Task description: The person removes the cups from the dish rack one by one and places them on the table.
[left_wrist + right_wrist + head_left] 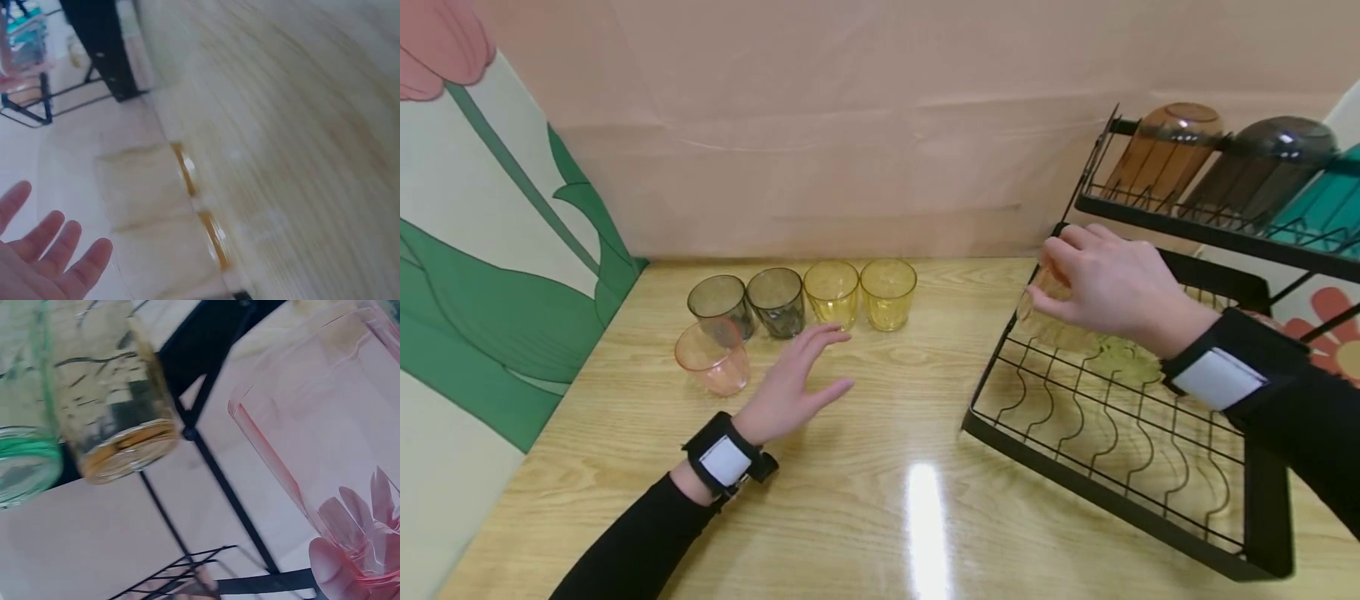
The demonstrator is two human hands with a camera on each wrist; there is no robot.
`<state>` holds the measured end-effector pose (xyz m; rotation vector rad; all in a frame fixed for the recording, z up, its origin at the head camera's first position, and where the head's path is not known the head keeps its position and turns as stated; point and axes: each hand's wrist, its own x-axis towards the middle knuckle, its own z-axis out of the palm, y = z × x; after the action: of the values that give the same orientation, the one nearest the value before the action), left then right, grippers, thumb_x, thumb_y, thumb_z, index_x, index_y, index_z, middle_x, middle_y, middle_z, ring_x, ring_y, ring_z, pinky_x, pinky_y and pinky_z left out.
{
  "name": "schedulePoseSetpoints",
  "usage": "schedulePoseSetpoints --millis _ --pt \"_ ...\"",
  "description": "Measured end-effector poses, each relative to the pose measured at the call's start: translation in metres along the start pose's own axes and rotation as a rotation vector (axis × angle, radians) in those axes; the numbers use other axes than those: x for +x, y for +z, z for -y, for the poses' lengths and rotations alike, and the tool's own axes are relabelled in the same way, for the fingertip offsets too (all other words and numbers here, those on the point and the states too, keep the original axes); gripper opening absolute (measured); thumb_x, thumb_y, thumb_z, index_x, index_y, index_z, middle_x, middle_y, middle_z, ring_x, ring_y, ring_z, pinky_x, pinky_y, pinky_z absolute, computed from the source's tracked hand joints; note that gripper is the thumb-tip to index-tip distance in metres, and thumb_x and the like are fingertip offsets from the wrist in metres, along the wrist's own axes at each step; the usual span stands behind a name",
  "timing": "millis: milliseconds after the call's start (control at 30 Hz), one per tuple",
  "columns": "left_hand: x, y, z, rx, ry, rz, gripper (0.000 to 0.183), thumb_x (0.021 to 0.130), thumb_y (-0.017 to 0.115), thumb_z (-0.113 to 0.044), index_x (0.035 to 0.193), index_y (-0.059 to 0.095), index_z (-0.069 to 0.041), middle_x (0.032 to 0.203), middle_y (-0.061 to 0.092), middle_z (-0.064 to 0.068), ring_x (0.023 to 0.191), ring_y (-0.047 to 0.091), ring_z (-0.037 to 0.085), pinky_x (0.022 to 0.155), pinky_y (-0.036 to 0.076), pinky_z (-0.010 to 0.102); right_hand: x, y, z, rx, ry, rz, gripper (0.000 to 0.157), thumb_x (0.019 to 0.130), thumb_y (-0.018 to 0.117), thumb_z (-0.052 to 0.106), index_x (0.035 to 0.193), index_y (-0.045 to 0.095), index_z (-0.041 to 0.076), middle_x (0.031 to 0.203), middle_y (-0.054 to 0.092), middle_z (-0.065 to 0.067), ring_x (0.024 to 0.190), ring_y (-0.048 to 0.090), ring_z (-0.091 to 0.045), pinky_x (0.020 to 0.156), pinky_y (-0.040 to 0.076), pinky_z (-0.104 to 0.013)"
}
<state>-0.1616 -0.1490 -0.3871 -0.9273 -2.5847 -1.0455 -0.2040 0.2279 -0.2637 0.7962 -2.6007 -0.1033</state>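
My left hand (790,392) hovers over the table with fingers spread and nothing in it. It is just in front of two grey glasses (777,304) and two yellow glasses (889,296), all upright in a row. A pink glass (713,358) stands to its left. In the left wrist view, its fingers (87,269) are beside the yellow glasses (214,240). My right hand (1112,279) is over the rack's lower tier. The right wrist view shows its fingers curled round the base end of a pink glass (325,437), which the back of the hand mostly hides in the head view.
A black two-tier rack (1112,500) occupies the right side. On its upper tier, brown (1172,154), dark grey (1262,171) and teal (1322,200) glasses sit upside down. A yellow-green glass (1123,360) lies below the right hand. Behind the table rises a pink-covered wall (850,167).
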Motion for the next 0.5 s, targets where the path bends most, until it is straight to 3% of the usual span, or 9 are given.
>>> schedulePoseSetpoints --millis 167,333,500 --pt "0.015 0.007 -0.014 -0.284 -0.072 -0.006 0.054 0.09 0.053 -0.037 0.137 0.034 -0.019 0.14 0.034 -0.002 0.126 0.031 0.015 0.096 0.033 0.04 0.004 -0.004 0.017 0.02 -0.092 -0.093 0.028 0.078 0.053 0.045 0.078 0.045 0.018 0.072 0.039 0.003 0.062 0.037 -0.016 0.035 0.025 -0.027" --pt "0.036 0.017 -0.034 -0.672 -0.126 -0.066 0.051 0.093 0.046 -0.03 0.139 0.031 -0.014 0.141 0.032 0.005 0.124 0.034 0.02 0.094 0.035 0.042 0.01 -0.01 0.036 0.062 -0.189 -0.182 0.029 0.078 0.05 0.045 0.083 0.051 0.016 0.075 0.041 0.003 0.067 0.041 -0.016 0.035 0.025 -0.026" --pt "0.053 0.025 -0.053 -1.015 -0.241 -0.096 0.054 0.093 0.041 -0.042 0.138 0.031 -0.013 0.139 0.034 0.008 0.123 0.036 0.026 0.092 0.037 0.046 0.018 -0.019 0.056 0.118 -0.271 -0.263 0.032 0.079 0.05 0.045 0.087 0.055 0.014 0.08 0.047 0.0 0.07 0.045 -0.018 0.036 0.027 -0.026"
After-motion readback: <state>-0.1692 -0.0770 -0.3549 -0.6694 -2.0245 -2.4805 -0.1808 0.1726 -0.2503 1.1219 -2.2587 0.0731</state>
